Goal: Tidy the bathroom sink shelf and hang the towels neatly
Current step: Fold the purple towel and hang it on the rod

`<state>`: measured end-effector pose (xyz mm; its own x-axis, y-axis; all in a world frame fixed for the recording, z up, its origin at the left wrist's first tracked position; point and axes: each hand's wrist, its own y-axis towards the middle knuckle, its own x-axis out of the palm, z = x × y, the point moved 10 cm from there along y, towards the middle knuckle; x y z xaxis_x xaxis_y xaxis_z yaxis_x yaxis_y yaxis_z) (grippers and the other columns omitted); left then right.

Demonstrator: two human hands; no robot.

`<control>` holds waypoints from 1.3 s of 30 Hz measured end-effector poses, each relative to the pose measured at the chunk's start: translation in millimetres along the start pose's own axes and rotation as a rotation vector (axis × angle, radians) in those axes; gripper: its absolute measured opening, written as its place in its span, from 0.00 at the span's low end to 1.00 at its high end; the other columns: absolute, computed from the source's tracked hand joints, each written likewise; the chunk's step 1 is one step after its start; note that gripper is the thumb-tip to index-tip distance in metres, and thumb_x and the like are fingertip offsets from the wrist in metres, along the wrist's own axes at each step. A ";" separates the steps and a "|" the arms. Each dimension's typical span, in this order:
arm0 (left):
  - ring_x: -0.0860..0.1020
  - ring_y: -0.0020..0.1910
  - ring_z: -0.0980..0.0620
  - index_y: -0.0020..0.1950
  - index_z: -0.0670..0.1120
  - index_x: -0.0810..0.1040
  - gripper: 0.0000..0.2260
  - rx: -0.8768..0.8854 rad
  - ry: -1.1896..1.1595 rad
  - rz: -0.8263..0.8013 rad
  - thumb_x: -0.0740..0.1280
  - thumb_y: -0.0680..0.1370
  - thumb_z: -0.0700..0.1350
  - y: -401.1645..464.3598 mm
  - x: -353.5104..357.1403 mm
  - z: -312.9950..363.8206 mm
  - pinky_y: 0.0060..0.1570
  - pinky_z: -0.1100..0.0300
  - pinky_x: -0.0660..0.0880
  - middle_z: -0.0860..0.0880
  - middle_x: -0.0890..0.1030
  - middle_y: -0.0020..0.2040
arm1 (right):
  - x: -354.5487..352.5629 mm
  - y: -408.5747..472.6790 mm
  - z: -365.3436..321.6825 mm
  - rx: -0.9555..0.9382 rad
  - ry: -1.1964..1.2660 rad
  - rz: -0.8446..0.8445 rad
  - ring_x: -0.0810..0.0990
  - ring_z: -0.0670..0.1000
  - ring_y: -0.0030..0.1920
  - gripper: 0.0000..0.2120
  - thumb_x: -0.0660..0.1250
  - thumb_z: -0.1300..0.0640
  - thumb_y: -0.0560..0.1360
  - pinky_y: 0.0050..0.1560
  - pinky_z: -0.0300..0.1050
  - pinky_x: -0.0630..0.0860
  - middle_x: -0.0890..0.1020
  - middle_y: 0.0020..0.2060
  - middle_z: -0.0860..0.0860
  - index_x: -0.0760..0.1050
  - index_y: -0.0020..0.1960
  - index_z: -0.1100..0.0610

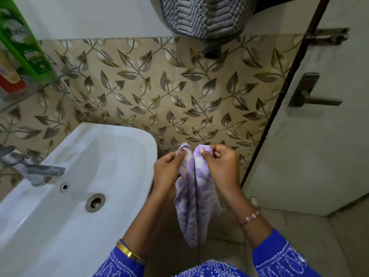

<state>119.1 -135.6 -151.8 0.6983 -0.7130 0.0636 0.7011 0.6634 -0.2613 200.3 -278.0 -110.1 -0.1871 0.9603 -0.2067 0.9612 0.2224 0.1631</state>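
Together, left hand (167, 166) and right hand (221, 163), each grip pinching the purple towel (194, 206), thumbs uppermost.

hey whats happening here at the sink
A person stands to the right of the white sink, holding a small purple patterned towel in both hands. The left hand and the right hand each pinch a top corner, brought close together, so the cloth hangs doubled below them. It is not hung yet. A grey towel already hangs on the wall above, and a green bottle stands on the glass shelf at left.
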 end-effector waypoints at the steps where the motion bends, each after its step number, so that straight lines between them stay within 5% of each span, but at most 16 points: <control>1: 0.81 0.43 0.47 0.43 0.45 0.83 0.06 0.029 -0.011 -0.025 0.67 0.75 0.45 -1.5 5.0 2.4 0.48 0.55 0.77 0.42 0.84 0.41 | 5.5 -2.9 -2.4 -0.008 0.000 -0.018 0.81 0.47 0.35 0.03 0.69 0.61 0.73 0.34 0.35 0.76 0.83 0.37 0.54 0.79 0.44 0.61; 5: 0.83 0.50 0.48 0.47 0.47 0.83 0.06 0.164 -0.017 -0.117 0.67 0.75 0.44 -11.6 15.4 18.7 0.54 0.57 0.79 0.43 0.85 0.46 | 16.0 -7.9 -10.4 -0.031 0.081 -0.075 0.80 0.47 0.35 0.03 0.68 0.61 0.73 0.36 0.36 0.76 0.83 0.34 0.52 0.80 0.42 0.60; 9: 0.82 0.52 0.51 0.55 0.44 0.80 0.17 0.232 0.037 -0.177 0.71 0.69 0.48 -15.4 18.3 30.0 0.53 0.62 0.78 0.45 0.84 0.50 | 21.9 -0.1 -8.3 0.019 0.121 -0.150 0.80 0.42 0.36 0.06 0.65 0.66 0.74 0.39 0.32 0.76 0.84 0.38 0.55 0.80 0.47 0.64; 14: 0.80 0.42 0.61 0.46 0.49 0.81 0.05 0.385 0.181 -0.113 0.72 0.71 0.41 -10.5 13.2 48.8 0.47 0.68 0.76 0.51 0.83 0.41 | 43.9 2.2 -6.6 0.068 0.234 -0.393 0.80 0.48 0.53 0.16 0.59 0.74 0.74 0.57 0.38 0.76 0.81 0.52 0.55 0.75 0.58 0.67; 18: 0.81 0.42 0.53 0.47 0.44 0.82 0.05 0.326 0.132 -0.123 0.68 0.73 0.38 5.2 4.9 47.9 0.47 0.61 0.78 0.48 0.84 0.40 | 28.9 12.0 -7.1 0.057 0.395 -0.339 0.82 0.43 0.42 0.13 0.61 0.73 0.73 0.50 0.34 0.77 0.83 0.42 0.52 0.80 0.47 0.60; 21: 0.80 0.42 0.51 0.50 0.42 0.81 0.06 0.282 0.098 -0.118 0.66 0.75 0.38 12.7 0.6 48.2 0.45 0.61 0.78 0.46 0.83 0.42 | 3.0 27.3 -2.0 -0.068 0.185 -0.240 0.79 0.47 0.47 0.15 0.67 0.68 0.71 0.48 0.34 0.76 0.81 0.48 0.53 0.77 0.46 0.48; 25: 0.80 0.47 0.47 0.48 0.46 0.80 0.05 0.245 0.035 -0.114 0.65 0.76 0.39 20.2 0.8 54.6 0.51 0.55 0.78 0.44 0.82 0.45 | 27.9 20.8 29.9 0.026 -0.062 -0.562 0.75 0.43 0.51 0.21 0.72 0.58 0.69 0.45 0.29 0.73 0.77 0.52 0.45 0.72 0.61 0.51; 27: 0.80 0.48 0.47 0.47 0.47 0.80 0.05 0.242 0.003 -0.102 0.65 0.76 0.40 23.9 1.9 61.2 0.50 0.56 0.78 0.45 0.82 0.45 | 36.9 21.8 50.8 0.010 -0.202 -0.580 0.75 0.43 0.53 0.27 0.73 0.57 0.69 0.48 0.33 0.72 0.76 0.54 0.43 0.69 0.65 0.54; 33: 0.79 0.40 0.52 0.44 0.45 0.80 0.06 0.257 -0.134 -0.040 0.64 0.75 0.37 39.2 -16.2 86.1 0.42 0.62 0.77 0.47 0.81 0.41 | 29.3 35.1 113.7 0.018 -0.638 -0.592 0.79 0.58 0.52 0.11 0.66 0.61 0.71 0.48 0.45 0.74 0.81 0.50 0.59 0.77 0.54 0.61; 36: 0.77 0.41 0.53 0.45 0.45 0.79 0.06 0.296 -0.081 0.055 0.64 0.75 0.37 52.5 -35.4 92.2 0.44 0.62 0.75 0.48 0.79 0.41 | 10.5 51.6 99.2 -0.037 -0.702 -0.523 0.80 0.56 0.49 0.13 0.64 0.62 0.73 0.45 0.42 0.73 0.81 0.50 0.58 0.77 0.57 0.59; 39: 0.75 0.44 0.52 0.52 0.40 0.79 0.07 0.456 0.153 0.188 0.65 0.75 0.36 65.3 -61.8 106.7 0.47 0.61 0.72 0.44 0.80 0.44 | -32.5 83.4 51.1 -0.112 -0.735 -0.276 0.78 0.55 0.44 0.16 0.61 0.66 0.74 0.42 0.42 0.72 0.82 0.48 0.58 0.76 0.60 0.56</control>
<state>137.1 -24.0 -69.9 0.8129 -0.5747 -0.0944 0.5812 0.7903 0.1938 296.9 -299.3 -139.1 -0.1969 0.5197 -0.8313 0.8660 0.4898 0.1011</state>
